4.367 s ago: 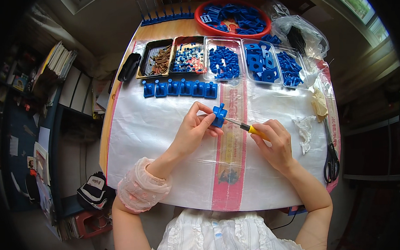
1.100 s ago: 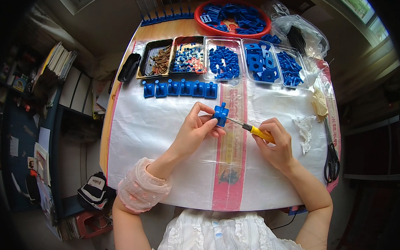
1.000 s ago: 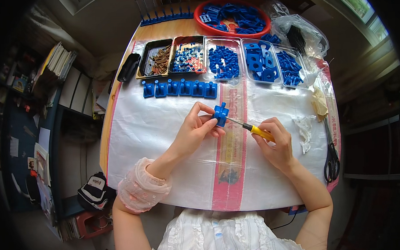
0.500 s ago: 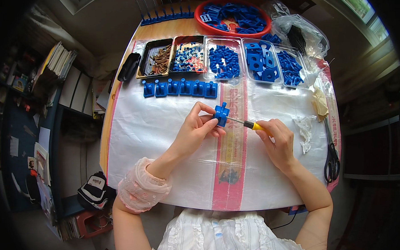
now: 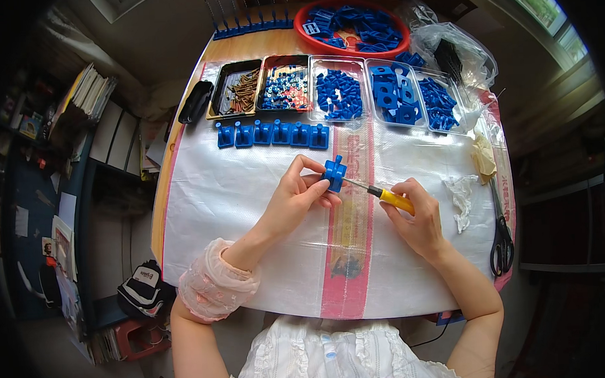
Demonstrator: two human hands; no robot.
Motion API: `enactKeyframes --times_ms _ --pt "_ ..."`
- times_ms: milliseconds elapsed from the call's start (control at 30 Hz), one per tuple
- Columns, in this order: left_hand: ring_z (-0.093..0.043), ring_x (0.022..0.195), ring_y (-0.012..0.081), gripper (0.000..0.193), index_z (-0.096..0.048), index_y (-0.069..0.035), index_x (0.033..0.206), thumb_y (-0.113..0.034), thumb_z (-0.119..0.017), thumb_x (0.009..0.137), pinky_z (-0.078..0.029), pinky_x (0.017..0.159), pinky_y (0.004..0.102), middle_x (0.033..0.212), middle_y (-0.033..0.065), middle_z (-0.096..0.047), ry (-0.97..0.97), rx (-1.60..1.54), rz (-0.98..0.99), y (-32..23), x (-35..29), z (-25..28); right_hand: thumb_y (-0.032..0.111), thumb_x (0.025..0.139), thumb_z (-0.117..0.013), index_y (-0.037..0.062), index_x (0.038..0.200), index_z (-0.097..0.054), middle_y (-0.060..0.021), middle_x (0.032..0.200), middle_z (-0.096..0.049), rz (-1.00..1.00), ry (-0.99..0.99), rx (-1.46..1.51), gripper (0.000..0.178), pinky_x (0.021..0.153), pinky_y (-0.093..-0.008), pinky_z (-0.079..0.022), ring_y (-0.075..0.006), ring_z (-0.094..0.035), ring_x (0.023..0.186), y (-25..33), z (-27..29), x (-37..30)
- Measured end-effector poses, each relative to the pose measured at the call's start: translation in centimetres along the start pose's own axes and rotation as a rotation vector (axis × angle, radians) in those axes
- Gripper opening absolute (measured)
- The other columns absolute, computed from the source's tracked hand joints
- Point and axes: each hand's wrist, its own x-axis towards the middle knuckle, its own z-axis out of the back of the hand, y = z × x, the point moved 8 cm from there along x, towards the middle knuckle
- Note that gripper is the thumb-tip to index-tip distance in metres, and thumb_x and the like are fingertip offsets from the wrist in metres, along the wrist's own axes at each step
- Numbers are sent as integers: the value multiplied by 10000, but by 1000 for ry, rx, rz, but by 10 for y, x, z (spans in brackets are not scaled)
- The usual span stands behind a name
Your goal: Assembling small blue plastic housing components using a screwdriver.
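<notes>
Between the thumb and fingers of my left hand (image 5: 294, 195) is a small blue plastic block (image 5: 334, 173) with a peg sticking up from its top. My right hand (image 5: 418, 214) is closed around the yellow handle of a screwdriver (image 5: 396, 200). The screwdriver's shaft points left, and its tip meets the right side of the block; the exact contact is too small to make out. Beyond my hands, several similar blue assemblies (image 5: 280, 132) stand in a row on the white plastic sheet (image 5: 248, 171).
Behind the row are trays of brass-coloured screws (image 5: 245, 87), nuts (image 5: 284, 86), small blue pegs (image 5: 339, 93) and blue plates (image 5: 396, 94). A red basin (image 5: 300, 28) of blue parts stands at the back. Black scissors (image 5: 501, 244) and crumpled white tissue (image 5: 460, 199) lie right.
The fingers of my right hand have shifted on the screwdriver, baring more of its yellow handle. My left hand and the blue block have stayed in place.
</notes>
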Motion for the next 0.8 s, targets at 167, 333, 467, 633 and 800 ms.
enactKeyframes --times_ms 167,333,467,633,800 --pt "-727 907 193 174 -441 -47 1163 -68 -551 1029 -607 826 293 1079 198 -697 -4 4 3 0 0 0 17 785 -813 36 944 -586 -102 844 -642 10 -17 22 278 586 -349 -514 -267 -673 693 -3 -1 -1" --pt "-729 905 195 178 -444 -41 1166 -68 -554 1029 -609 821 292 1086 201 -696 -5 0 -1 -1 -1 0 65 810 -810 22 932 -622 -99 829 -640 12 21 -4 228 558 -334 -502 -243 -662 665 0 0 1" --pt "-728 905 194 175 -444 -38 1166 -66 -550 1029 -609 816 290 1088 202 -694 -1 -2 -6 -1 0 0 100 851 -782 12 942 -656 -99 814 -653 -26 73 -33 178 553 -329 -496 -232 -658 641 -1 0 0" --pt "-724 911 193 173 -442 -40 1165 -67 -548 1031 -606 820 291 1093 203 -692 13 2 -1 1 0 -1 103 888 -751 13 979 -667 -107 838 -679 -46 125 -68 152 565 -330 -503 -236 -676 660 -4 -2 0" --pt "-725 912 195 177 -438 -44 1169 -67 -547 1031 -606 821 297 1091 201 -693 8 -7 -2 0 0 -1 90 866 -771 23 1006 -649 -115 858 -677 -34 77 47 197 590 -344 -522 -257 -686 697 0 -2 1"
